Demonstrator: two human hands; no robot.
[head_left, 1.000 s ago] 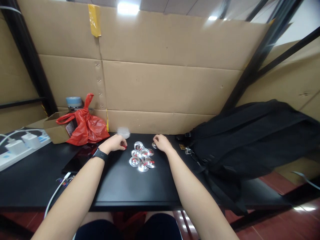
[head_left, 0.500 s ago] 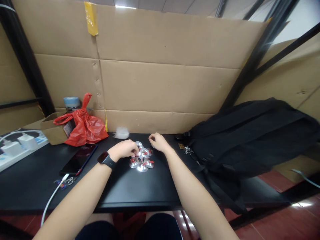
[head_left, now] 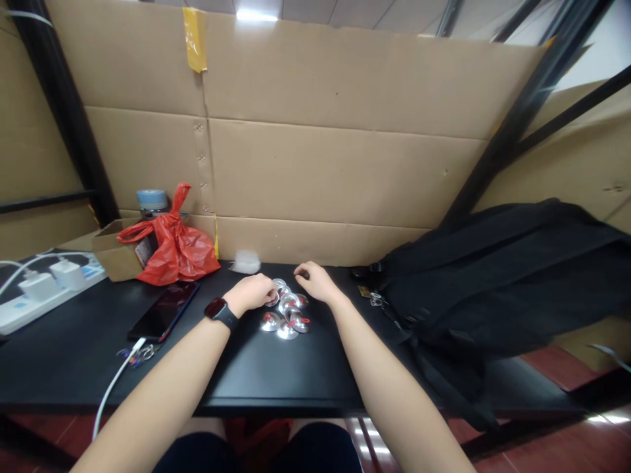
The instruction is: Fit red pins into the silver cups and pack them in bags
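Note:
Several small silver finger cymbals (head_left: 287,330) with red straps lie in a loose cluster on the black tabletop (head_left: 276,374). At the cluster's upper left, my left hand (head_left: 254,291) has its fingers closed on the edge of one finger cymbal (head_left: 272,303), which shows partly below the fingertips. A dark watch is on that wrist. My right hand (head_left: 315,281) is just beyond the cluster's right side, fingers curved, with a gap between thumb and forefinger. I see nothing in it.
To the left are a phone (head_left: 164,312), a bunch of keys (head_left: 142,355), a red plastic bag (head_left: 180,246), a small carton (head_left: 116,253) and a white power strip (head_left: 29,309). A clear plastic packet (head_left: 245,262) lies by the cardboard wall (head_left: 320,171). A black backpack (head_left: 507,269) fills the right.
The view has shifted slightly, moving everything rightward. My left hand has moved a little away from me along the cluster's left side. My right hand stays almost in place.

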